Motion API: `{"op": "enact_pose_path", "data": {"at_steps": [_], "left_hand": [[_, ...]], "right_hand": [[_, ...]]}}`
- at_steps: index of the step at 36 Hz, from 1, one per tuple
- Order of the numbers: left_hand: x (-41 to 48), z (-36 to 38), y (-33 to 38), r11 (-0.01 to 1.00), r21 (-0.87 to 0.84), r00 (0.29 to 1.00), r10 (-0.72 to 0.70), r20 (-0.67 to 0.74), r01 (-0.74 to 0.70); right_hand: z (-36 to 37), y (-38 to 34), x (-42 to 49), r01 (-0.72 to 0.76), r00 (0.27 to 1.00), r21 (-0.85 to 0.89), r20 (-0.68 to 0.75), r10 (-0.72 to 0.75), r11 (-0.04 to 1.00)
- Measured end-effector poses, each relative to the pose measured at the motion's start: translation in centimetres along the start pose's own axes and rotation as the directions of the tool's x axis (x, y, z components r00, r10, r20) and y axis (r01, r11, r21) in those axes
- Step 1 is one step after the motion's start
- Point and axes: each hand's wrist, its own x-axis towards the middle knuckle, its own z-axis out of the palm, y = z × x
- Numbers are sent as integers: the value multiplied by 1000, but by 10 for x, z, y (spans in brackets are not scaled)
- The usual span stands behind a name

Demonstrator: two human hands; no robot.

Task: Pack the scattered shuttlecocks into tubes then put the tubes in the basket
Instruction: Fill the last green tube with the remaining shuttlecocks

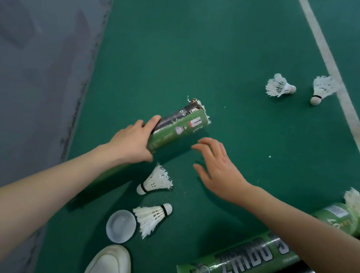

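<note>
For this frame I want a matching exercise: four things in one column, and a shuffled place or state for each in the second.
Things
1. left hand
2. right hand
3. clear round cap
4. green tube

States
a. open, fingers spread, holding nothing
b. lies beside a white shoe
c. ragged at its far end
d. grips the tube's near end

Pairs: 1-d, 2-a, 3-b, 4-c
</note>
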Motion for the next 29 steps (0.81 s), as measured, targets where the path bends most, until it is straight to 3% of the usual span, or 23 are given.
{"op": "enact_pose_path", "data": {"at_steps": [3, 7, 11, 18, 23, 26, 29], "left_hand": [[-2, 1, -10, 998, 9, 998, -56, 11, 56], [-7, 6, -19, 994, 67, 996, -91, 26, 89], [-9, 10, -22, 992, 98, 996, -86, 33, 83], [-7, 9, -17, 995, 65, 996, -72, 42, 70], [-6, 7, -6, 997, 74, 999, -33, 36, 30], [-5, 7, 4, 997, 79, 1000, 12, 27, -14], [-4, 8, 13, 994, 92, 998, 62, 16, -63]], "right_hand": [[16, -20, 8, 140, 975, -41, 178, -131, 989], [32, -44, 15, 102, 942, 41, 317, -109, 994], [40, -55, 17, 12, 931, 152, 359, -67, 988], [42, -50, 15, 101, 916, 95, 379, -130, 990], [23, -33, 9, -38, 959, 143, 284, -4, 989], [2, -10, 0, -208, 968, 178, 181, 176, 962], [-19, 20, -10, -402, 915, 220, 50, 401, 889]]}}
